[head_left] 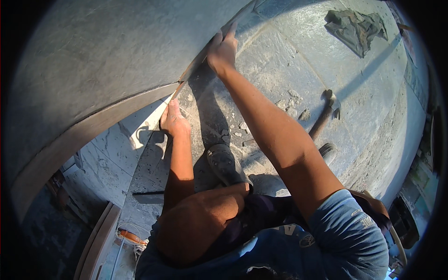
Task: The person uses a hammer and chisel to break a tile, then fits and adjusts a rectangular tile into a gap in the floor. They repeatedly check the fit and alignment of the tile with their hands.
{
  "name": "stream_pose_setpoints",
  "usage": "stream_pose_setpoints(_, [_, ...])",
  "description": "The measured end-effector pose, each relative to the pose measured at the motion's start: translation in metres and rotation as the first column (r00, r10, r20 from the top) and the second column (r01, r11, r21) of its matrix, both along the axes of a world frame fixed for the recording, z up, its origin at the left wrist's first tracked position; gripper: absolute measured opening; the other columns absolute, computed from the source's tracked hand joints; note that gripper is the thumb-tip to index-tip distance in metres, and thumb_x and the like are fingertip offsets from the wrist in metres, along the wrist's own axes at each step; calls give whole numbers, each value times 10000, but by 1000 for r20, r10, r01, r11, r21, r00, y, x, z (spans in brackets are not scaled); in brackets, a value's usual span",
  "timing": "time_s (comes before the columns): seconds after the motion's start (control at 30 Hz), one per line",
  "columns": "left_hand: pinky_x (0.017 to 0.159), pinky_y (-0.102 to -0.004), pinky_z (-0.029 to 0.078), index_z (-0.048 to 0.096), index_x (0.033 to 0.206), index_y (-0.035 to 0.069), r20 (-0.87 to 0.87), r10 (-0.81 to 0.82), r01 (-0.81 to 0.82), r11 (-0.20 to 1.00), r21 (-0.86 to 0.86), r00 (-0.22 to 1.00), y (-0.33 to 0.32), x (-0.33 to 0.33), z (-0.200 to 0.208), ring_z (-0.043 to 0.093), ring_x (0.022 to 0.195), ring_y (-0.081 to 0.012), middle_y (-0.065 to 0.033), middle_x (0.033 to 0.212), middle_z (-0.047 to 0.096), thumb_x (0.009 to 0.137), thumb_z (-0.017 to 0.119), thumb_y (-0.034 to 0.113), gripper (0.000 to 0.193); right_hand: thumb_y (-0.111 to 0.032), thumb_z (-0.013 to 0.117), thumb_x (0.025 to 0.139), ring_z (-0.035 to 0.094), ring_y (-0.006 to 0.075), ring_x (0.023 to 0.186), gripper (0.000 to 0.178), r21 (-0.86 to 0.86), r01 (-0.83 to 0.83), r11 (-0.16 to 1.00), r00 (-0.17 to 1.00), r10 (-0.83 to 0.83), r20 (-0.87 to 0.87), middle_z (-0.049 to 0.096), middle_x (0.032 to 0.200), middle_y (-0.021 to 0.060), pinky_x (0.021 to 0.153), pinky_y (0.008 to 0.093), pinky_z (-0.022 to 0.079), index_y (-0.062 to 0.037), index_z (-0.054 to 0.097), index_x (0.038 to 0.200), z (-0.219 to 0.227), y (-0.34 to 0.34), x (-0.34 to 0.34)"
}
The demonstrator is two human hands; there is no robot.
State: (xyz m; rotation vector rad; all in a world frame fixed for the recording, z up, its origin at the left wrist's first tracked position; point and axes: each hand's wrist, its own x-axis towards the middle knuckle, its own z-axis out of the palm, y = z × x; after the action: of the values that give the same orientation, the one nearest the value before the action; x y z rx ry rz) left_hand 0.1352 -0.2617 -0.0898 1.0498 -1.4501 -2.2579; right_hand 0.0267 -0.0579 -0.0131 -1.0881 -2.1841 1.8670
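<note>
A large grey slab with a brown-grey edge band fills the upper left. At its corner, my left hand has its thumb up and its other fingers bent beside a pale panel. What those fingers close on is hidden. Farther up, my right hand presses against a narrow dark strip along the slab's side, fingers stretched out. On the dusty floor to the right of my right forearm lies a hammer.
Rubble bits are scattered over the grey floor. Crumpled dark sheeting lies at the far right. My shoe stands between my arms. A dark flat bar and an orange-handled tool lie at lower left.
</note>
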Motion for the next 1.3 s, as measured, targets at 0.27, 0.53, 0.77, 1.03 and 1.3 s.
stream_pose_setpoints(0.27, [1001, -385, 562, 553, 1079, -211, 3, 24, -24, 1000, -2, 1000, 4, -2, 3, 632, 1013, -298, -216, 1067, 606, 852, 674, -131, 270, -324, 355, 1070, 469, 447, 1278, 671, 11, 8, 1000, 1000, -7, -25, 363, 1402, 306, 1107, 446, 362, -70, 20, 1593, -7, -1, 1])
stream_pose_setpoints(0.53, [994, -372, 563, 576, 1065, -205, 6, 10, -10, 999, -43, 1000, 4, -1, 3, 650, 984, -298, -214, 1057, 622, 864, 673, -106, 244, -306, 366, 1068, 471, 446, 1263, 672, 24, -1, 1000, 999, 2, -49, 387, 1375, 316, 1104, 446, 357, -43, 31, 1587, -6, 0, 1])
stream_pose_setpoints(0.77, [869, -322, 571, 644, 1020, -146, 89, -140, 154, 971, -180, 986, -3, 6, 3, 672, 890, -218, -168, 1001, 679, 902, 705, 24, 215, -306, 368, 1066, 468, 449, 1253, 681, 68, 2, 998, 999, 1, -46, 394, 1360, 319, 1102, 447, 351, -10, 32, 1578, -8, -1, 2])
stream_pose_setpoints(1.03, [672, -383, 469, 658, 830, 56, 186, -424, 215, 21, -976, 886, -21, 16, 22, 592, 734, -249, -79, 814, 644, 713, 889, 172, 284, -319, 361, 1068, 483, 450, 1216, 678, 88, 6, 996, 998, -1, -56, 397, 1340, 326, 1084, 449, 363, -11, 38, 1579, -12, -2, -1])
stream_pose_setpoints(1.3, [692, -485, 461, 677, 769, 98, 376, -425, 270, -290, -918, 823, -42, -23, 15, 631, 717, -382, -117, 717, 673, 717, 859, 368, 330, -330, 354, 1070, 484, 441, 1219, 681, 72, -8, 997, 999, 11, -46, 377, 1355, 326, 1090, 441, 360, -12, 34, 1580, -6, -2, 0])
